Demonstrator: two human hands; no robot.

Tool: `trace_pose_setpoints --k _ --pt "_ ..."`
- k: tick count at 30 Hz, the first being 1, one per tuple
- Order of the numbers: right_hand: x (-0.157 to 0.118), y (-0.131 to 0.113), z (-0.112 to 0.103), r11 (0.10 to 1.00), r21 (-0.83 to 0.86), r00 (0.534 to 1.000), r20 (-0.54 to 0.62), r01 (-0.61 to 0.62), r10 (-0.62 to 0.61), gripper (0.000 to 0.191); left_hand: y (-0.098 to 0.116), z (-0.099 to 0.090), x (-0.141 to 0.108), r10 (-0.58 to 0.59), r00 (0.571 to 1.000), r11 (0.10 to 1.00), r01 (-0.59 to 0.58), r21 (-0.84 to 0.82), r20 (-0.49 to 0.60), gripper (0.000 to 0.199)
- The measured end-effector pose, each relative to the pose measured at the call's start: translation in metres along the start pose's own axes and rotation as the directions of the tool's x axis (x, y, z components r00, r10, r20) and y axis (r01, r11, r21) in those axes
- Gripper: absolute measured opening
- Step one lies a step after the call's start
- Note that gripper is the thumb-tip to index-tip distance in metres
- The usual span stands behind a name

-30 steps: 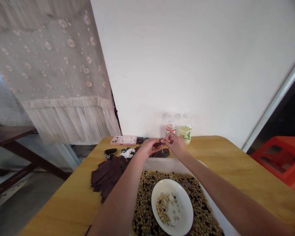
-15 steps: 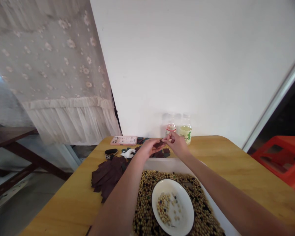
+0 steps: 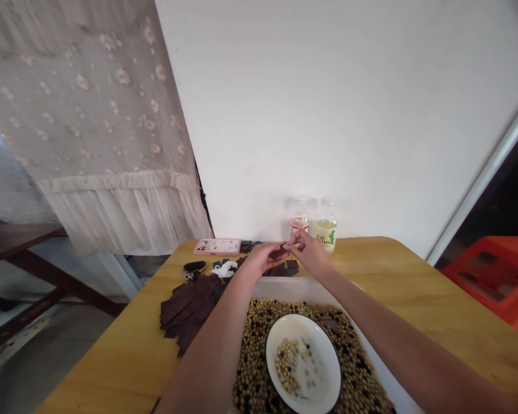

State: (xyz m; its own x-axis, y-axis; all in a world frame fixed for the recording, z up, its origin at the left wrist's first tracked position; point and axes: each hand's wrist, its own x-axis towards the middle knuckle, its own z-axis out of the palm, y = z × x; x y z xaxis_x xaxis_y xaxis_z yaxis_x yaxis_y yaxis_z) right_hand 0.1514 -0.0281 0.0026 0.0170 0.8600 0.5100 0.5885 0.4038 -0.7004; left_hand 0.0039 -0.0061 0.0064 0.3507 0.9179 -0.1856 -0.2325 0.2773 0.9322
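A: What have the hands got?

B: The left hand (image 3: pixel 261 260) and the right hand (image 3: pixel 309 255) meet above the far edge of a white plastic tray (image 3: pixel 285 286). Between them is a small dark brown square (image 3: pixel 280 253), held up off the desk (image 3: pixel 414 299).

A: How tight are the fingers (image 3: pixel 294 244)?

B: Closed to a pinch on both sides. The left ones curl under the square, and the right ones press in at its edge. A thin pale sliver shows at the right fingertips, but it's too small to tell what it is.

A: What's just below them?

B: The tray is full of mixed soybeans and black beans (image 3: pixel 259 351). A white bowl (image 3: pixel 326 359) sits on top of them, with a small heap of pale beans (image 3: pixel 287 365) inside.

A: And further along the desk?

B: To the left of the tray lies a pile of similar dark brown squares (image 3: pixel 185 310), with crumpled white tissue (image 3: pixel 224 269) and a small black object (image 3: pixel 194 267) beyond it. Farther back there's a phone in a pink case (image 3: pixel 217 246). Two plastic bottles (image 3: pixel 326 234) stand against the white wall (image 3: pixel 349 115), just behind the hands.
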Motion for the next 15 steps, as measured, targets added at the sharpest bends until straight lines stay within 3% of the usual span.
trace_pose_setpoints --k 6,15 --pt "-0.0007 -0.0022 0.0018 0.997 -0.07 0.999 -0.003 0.036 -0.037 0.015 -0.0006 -0.0002 0.0011 0.007 1.0 1.0 -0.006 0.007 -0.019 0.017" --pt "-0.0006 0.001 0.0013 1.0 -0.025 1.0 -0.014 0.012 -0.013 0.012 0.0002 0.0006 0.0009 0.001 1.0 1.0 -0.001 -0.01 -0.013 0.02"
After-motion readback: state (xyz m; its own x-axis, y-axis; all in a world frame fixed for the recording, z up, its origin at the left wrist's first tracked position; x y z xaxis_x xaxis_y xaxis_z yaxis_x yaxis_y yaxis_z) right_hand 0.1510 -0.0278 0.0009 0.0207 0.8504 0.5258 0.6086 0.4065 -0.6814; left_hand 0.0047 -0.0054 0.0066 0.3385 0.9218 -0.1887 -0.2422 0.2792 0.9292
